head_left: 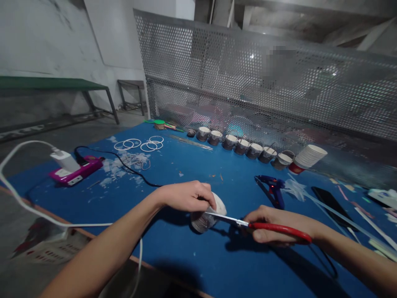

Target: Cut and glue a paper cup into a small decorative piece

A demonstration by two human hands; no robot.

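Observation:
Red-handled scissors [279,230] are gripped in my right hand [273,221], their blades pointing left toward a paper cup [204,220]. The cup is whitish with a darker wall and sits on the blue table, partly hidden by my fingers. My left hand [192,196] is over the cup, its fingers closed at the rim beside the scissor tips. Whether it pinches the rim or a small piece there is too small to tell.
A blue glue gun [273,188] stands behind my right hand, near a black phone [333,203]. Cups [242,146] line the mesh screen [248,78], with stacked cups [310,156] at their right. A purple power strip [76,171], cables and white rings [127,144] lie left.

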